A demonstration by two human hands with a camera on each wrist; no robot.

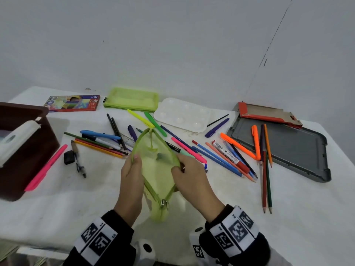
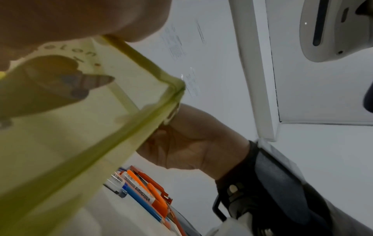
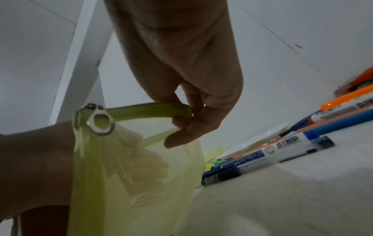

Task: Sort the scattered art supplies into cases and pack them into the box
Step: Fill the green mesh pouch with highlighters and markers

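A green mesh pencil case [image 1: 156, 169] hangs between my two hands above the table's near middle, its zip mouth pulled wide. My left hand [image 1: 132, 166] grips the left rim [image 2: 141, 60] and my right hand [image 1: 180, 167] pinches the right rim [image 3: 161, 110]. The metal zip pull [image 3: 100, 123] sits at the near end [image 1: 164, 202]. A small dark item [image 1: 160, 156] lies inside the case. Pens, pencils and highlighters [image 1: 192, 148] lie scattered across the white cloth beyond it. A second green case [image 1: 131, 99] lies flat at the back.
A dark red box [image 1: 25, 150] stands at the left edge with a white lid piece on it. A coloured-pencil carton [image 1: 73, 103], a white paint palette [image 1: 182, 114], a grey lid [image 1: 288, 148] and an opened red cardboard box [image 1: 269, 114] lie around the back and right.
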